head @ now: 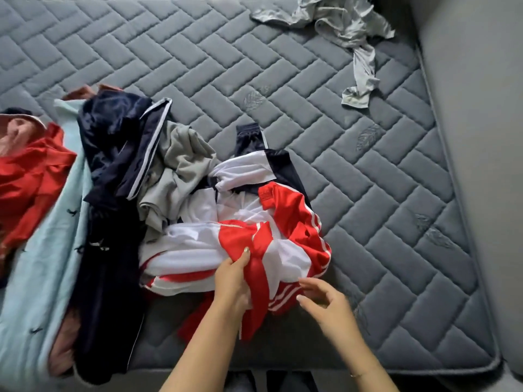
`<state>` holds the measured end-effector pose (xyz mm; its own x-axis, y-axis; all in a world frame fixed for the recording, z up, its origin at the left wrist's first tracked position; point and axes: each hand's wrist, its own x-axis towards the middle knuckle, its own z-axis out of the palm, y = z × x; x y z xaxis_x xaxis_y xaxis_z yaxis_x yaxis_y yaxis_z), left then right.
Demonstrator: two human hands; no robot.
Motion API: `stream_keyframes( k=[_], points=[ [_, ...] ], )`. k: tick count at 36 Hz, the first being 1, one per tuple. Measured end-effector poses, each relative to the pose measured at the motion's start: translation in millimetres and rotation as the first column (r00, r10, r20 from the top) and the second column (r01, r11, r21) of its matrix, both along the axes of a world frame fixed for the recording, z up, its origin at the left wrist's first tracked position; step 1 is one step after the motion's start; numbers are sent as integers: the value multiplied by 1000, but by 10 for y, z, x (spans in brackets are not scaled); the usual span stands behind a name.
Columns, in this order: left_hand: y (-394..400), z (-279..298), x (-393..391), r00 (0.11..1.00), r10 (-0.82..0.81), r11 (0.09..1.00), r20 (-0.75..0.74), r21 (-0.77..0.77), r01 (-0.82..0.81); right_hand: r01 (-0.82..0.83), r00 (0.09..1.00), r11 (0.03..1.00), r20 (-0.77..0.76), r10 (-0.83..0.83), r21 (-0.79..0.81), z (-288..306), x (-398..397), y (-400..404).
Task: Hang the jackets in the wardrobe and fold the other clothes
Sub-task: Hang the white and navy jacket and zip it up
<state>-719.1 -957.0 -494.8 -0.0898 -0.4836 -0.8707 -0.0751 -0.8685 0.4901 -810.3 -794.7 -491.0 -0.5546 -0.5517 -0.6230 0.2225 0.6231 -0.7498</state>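
Left hand [230, 281] grips bunched red-and-white track jacket [254, 241] at near mattress [368, 179] edge, anchoring it for sorting out. Right hand [325, 301] beside jacket, fingers loosely spread, holding nothing, poised to grab striped sleeve. Navy garments [113, 154] heaped left; grey garment [339, 21] far right.

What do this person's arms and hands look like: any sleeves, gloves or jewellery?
Both forearms are bare, with no sleeves or gloves in view. The left hand has a pale polished thumbnail. The right hand has a thin bracelet at the wrist. No rings are visible.
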Motion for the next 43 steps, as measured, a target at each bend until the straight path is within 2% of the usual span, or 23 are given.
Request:
stream_keyframes(
  k=[5,8,10,13,14,18,20,23,25,27,30,31,33,35,37,41,43],
  points=[
    [28,614,15,982,113,993,-150,-19,-117,-156,985,982,64,163,-103,295,174,-234],
    [52,948,29,949,226,973,-219,0,-232,-218,972,956,42,230,-197,530,300,-438],
    [69,1146,79,920,293,954,-259,15,-300,-234,972,941,-29,234,-244,687,350,-561],
    [117,1423,232,906,293,949,-305,-19,-313,-223,972,931,-139,190,-290,893,368,-647],
    [135,1499,292,907,279,950,-316,-47,-309,-199,979,929,-109,173,-311,976,357,-651],
    [139,1779,507,918,165,937,-360,-232,-260,-97,965,902,182,189,-421,1320,290,-569],
    [118,1869,593,952,67,912,-300,-369,-181,-22,948,885,272,166,-465,1451,245,-525],
    [76,1888,662,999,-40,834,8,-551,37,169,901,822,423,95,-544,1660,153,-489],
    [21,1861,661,975,-91,781,201,-594,195,296,852,790,523,36,-536,1830,84,-485],
    [-9,1863,612,936,-246,722,251,-597,350,416,794,763,606,-40,-495,1992,-20,-478],
    [99,1868,347,822,-566,705,64,-480,522,531,755,693,644,-124,-488,2261,-254,-414],
    [172,1850,226,779,-626,713,-24,-421,560,561,748,656,648,-141,-504,2343,-356,-381],
    [340,1741,-92,764,-610,782,-209,-314,538,615,739,573,650,-179,-541,2477,-575,-301],
    [534,1664,-429,780,-564,826,-272,-193,530,644,738,522,634,-231,-559,2567,-810,-203],
    [746,1645,-688,777,-536,837,-331,-92,539,640,759,518,573,-310,-567,2617,-1011,-115],
    [928,1427,-962,695,-515,838,-502,-122,532,605,792,551,369,-486,-575,2496,-1323,-42],
    [888,1295,-970,717,-458,865,-525,-77,496,538,823,665,150,-548,-519,2278,-1471,-33]
  ],
)
